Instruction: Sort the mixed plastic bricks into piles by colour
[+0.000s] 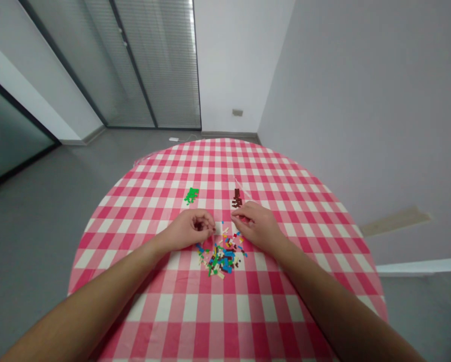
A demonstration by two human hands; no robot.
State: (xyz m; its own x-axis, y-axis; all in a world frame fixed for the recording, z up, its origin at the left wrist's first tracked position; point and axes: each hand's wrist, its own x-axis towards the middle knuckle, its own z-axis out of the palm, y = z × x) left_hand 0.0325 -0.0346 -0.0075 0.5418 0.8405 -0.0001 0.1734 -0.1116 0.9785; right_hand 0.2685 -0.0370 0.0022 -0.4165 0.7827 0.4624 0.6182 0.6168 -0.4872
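Observation:
A mixed heap of small toy building bricks (225,259), in blue, green, white, yellow, brown and red, lies on the table between my forearms. At its upper left, my left hand (193,229) is curled closed, with dark brown bits showing inside the fingers and at the fingertips; they look like small brown bricks. On the other side, my right hand (257,226) is pinched closed just below a group of brown bricks (236,198). Whatever its fingertips hold is too small to make out. Beyond my left hand sits a separate cluster of green bricks (191,195).
A red-and-white checked cloth (225,166) covers the round table. A grey wall (361,100) runs close along the right side. Glass partitions (150,60) with blinds stand at the back left, and a small white object (174,139) lies on the floor behind the table.

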